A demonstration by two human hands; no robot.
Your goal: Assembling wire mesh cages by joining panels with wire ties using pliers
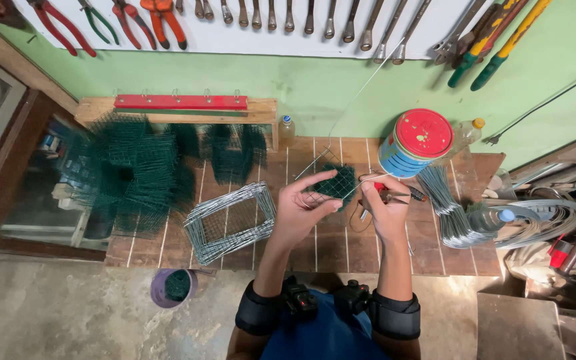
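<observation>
A person stands at a wooden counter (395, 250). Their left hand (301, 207) pinches a small green wire mesh piece (336, 181) at mid-counter, steadying it. Their right hand (385, 207), just right of it, is closed around red-handled pliers (398, 193) meeting a long thin wire (358, 97). Stacked wire frames (229, 220) lie left.

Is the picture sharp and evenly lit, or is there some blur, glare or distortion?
Head view: soft even light, no hard shadows or glare; the left hand, right hand and green mesh piece look sharp; wide-angle lens bends the wall edges.
</observation>
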